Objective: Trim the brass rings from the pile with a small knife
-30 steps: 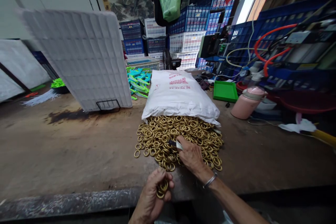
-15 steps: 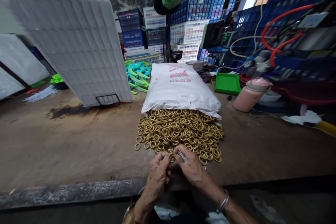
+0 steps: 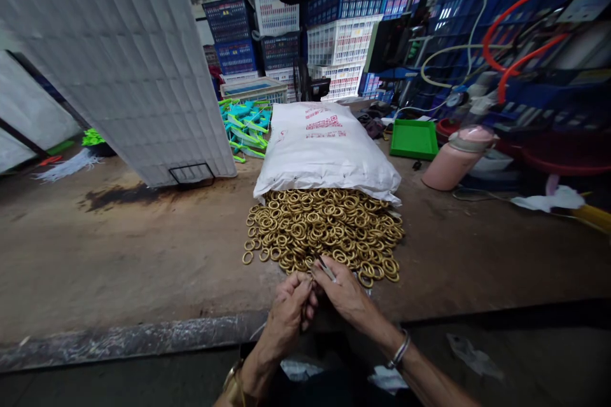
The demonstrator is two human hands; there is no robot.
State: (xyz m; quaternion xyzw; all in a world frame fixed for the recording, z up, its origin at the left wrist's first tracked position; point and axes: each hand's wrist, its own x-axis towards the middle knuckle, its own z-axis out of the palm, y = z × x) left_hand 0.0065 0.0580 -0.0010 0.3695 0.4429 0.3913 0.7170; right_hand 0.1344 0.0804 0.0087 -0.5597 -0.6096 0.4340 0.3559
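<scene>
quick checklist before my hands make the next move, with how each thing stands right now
1. Slim dark-and-silver metal tool gripped in right hand: ok.
2. Left hand beside the right, fingers curled: ok.
3. What the left fingers hold: cannot tell, the hand hides it.
4. Loose pile of round brass-coloured rings just beyond the hands: ok.
5. Pink bottle with pale lid apart from both hands: ok.

I'm in a workshop, as shown by the stained wooden workbench (image 3: 143, 267) before my left hand (image 3: 289, 305) and right hand (image 3: 347, 294), the brass-coloured rings (image 3: 324, 229) heaped just beyond them at a printed white sack (image 3: 324, 159), the plastic crates (image 3: 344, 41) stacked farther back, and the orange tubing (image 3: 502, 84) off to their right.
</scene>
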